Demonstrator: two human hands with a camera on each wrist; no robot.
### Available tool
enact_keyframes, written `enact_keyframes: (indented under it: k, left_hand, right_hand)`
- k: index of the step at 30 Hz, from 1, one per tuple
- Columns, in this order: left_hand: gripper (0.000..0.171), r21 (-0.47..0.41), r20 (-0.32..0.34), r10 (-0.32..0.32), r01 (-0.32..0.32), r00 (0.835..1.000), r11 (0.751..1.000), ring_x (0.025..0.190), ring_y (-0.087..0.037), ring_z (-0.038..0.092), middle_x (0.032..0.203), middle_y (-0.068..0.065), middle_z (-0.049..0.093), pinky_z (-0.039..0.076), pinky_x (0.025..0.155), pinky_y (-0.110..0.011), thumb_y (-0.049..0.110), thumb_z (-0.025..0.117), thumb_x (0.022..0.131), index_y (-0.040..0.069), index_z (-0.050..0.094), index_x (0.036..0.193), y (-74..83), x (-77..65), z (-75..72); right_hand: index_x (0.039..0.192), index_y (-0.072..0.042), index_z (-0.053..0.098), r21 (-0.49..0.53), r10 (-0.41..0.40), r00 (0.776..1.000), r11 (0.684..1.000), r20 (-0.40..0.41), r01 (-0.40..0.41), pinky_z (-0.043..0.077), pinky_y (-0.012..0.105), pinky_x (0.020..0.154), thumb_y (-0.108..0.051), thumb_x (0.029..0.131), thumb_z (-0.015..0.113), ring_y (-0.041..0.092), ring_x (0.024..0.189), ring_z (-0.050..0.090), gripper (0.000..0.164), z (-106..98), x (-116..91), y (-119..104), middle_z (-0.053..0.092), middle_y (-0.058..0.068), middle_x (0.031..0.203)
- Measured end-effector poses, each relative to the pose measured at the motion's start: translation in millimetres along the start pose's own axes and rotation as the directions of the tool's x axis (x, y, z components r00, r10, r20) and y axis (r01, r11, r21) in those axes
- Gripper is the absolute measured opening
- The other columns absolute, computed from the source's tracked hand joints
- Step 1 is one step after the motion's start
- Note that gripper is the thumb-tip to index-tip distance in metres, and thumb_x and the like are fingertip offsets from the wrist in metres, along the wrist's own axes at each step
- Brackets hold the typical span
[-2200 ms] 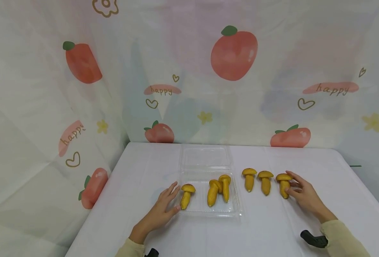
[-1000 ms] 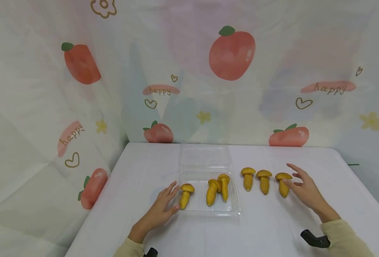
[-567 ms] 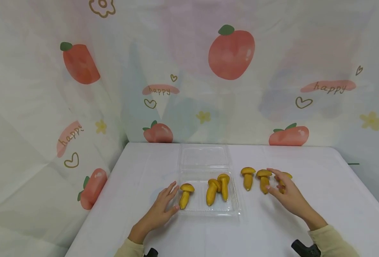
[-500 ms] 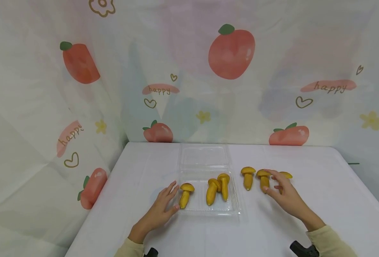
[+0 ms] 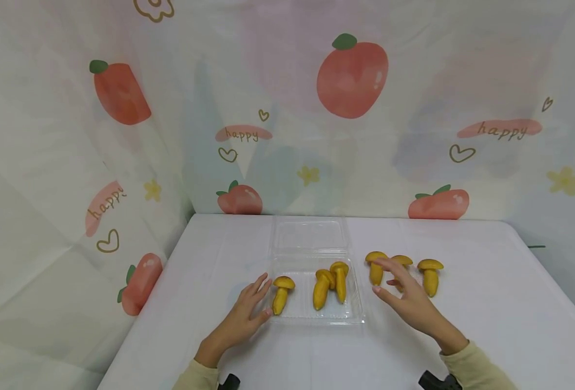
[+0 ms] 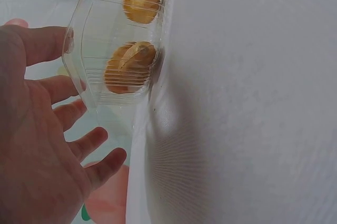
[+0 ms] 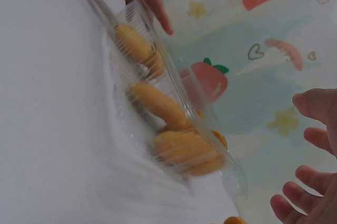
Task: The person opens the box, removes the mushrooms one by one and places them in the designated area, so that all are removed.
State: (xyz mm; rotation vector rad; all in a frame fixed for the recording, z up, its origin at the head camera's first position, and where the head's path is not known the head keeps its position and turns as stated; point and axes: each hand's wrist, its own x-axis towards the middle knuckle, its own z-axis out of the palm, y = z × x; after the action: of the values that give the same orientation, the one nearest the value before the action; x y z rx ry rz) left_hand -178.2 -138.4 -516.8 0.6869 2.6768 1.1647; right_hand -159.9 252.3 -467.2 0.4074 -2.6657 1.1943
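A clear plastic clamshell box (image 5: 299,318) lies with its lid back. In it are a yellow mushroom (image 5: 280,298) at the left and two touching mushrooms, the nearer (image 5: 320,295) and the farther (image 5: 340,284), at the right. My left hand (image 5: 239,320) rests fingers spread at the box's left side; in the left wrist view its fingertips touch the clear wall (image 6: 87,39). My right hand (image 5: 411,306) hovers by the row right of the box, fingers apart, holding nothing. It partly covers the left mushroom (image 5: 375,275) and middle mushroom (image 5: 402,260); the right mushroom (image 5: 430,280) shows whole.
White cloth covers the table (image 5: 326,357). A printed backdrop (image 5: 287,162) stands along its back and left sides. The lid (image 5: 311,236) lies flat behind the box. A black device (image 5: 438,381) is on the right wrist.
My right hand has let go of the right mushroom in the row and moved left, past the middle one, toward the left one. The left hand and box have stayed put.
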Motion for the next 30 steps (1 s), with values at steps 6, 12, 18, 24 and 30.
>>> enact_keyframes:
  k: [6,12,18,24,30]
  left_hand:
    - [0.065,0.007,0.006,-0.009,0.009,1.000,1.000,0.154,-0.046,0.017,0.172,-0.006,0.015,0.022,0.115,-0.075,0.031,0.054,0.104,0.012,0.028,0.160,-1.2,0.3,0.7]
    - [0.065,0.000,0.001,-0.007,0.007,1.000,1.000,0.154,-0.046,0.018,0.172,-0.006,0.015,0.021,0.115,-0.076,0.031,0.054,0.104,0.012,0.029,0.160,-0.3,0.7,0.3]
    - [0.065,-0.002,0.008,-0.004,0.004,1.000,1.000,0.154,-0.046,0.018,0.172,-0.006,0.015,0.022,0.116,-0.075,0.031,0.054,0.104,0.011,0.029,0.160,-1.3,-0.3,1.0]
    - [0.065,0.000,-0.008,0.015,-0.015,1.000,1.000,0.153,-0.047,0.019,0.171,-0.008,0.016,0.024,0.115,-0.075,0.031,0.055,0.104,0.010,0.030,0.160,-2.4,-1.1,0.6]
    - [0.065,-0.006,-0.010,0.013,-0.013,1.000,1.000,0.153,-0.045,0.020,0.171,-0.007,0.017,0.024,0.115,-0.074,0.031,0.056,0.103,0.010,0.031,0.159,-1.9,-0.3,1.0]
  right_hand:
    - [0.145,-0.014,0.051,0.084,-0.009,0.999,0.996,0.031,0.006,0.053,0.031,0.096,-0.015,0.097,0.068,0.010,0.123,0.049,0.051,17,4,-13,0.051,0.011,0.148]
    - [0.145,-0.011,0.051,0.189,-0.053,0.995,0.981,0.088,0.035,0.053,0.032,0.096,-0.015,0.098,0.066,0.019,0.123,0.054,0.050,36,8,-26,0.051,0.014,0.149]
    - [0.144,-0.006,0.051,0.275,-0.091,0.987,0.960,0.132,0.052,0.053,0.038,0.095,-0.015,0.099,0.065,0.026,0.121,0.054,0.047,56,12,-36,0.050,0.019,0.150]
    - [0.145,-0.010,0.051,0.321,-0.089,0.976,0.947,0.197,0.022,0.052,0.049,0.099,-0.012,0.100,0.062,0.039,0.122,0.055,0.047,76,20,-46,0.054,0.019,0.145]
    - [0.147,-0.007,0.047,0.360,-0.093,0.959,0.933,0.269,-0.010,0.049,0.058,0.103,-0.014,0.101,0.061,0.050,0.128,0.052,0.049,90,27,-56,0.048,0.022,0.150]
